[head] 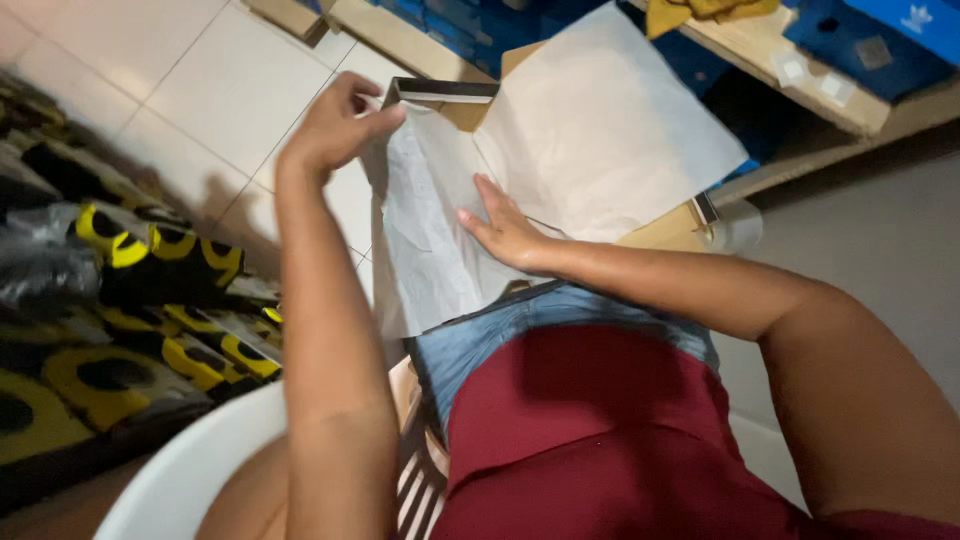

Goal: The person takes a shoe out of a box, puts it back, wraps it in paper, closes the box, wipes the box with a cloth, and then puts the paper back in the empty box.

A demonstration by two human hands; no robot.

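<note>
Left hand (335,125) pinches the far-left edge of white tissue paper (430,230); right hand (505,230) presses flat on it, fingers spread, over what seems a cardboard shoebox (665,230).

The tissue paper (430,230) looks thin, matt and creased, lying in a plain brown cardboard box (665,228). The floor (200,90) is smooth, faintly glossy tile, and the shelf (770,60) is bare wood.

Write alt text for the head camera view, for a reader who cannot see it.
Seen from above, a seated person's left hand grips the edge of white tissue paper lining an open cardboard box while the right hand presses the paper flat. Black-and-yellow shoes lie on the left.
</note>
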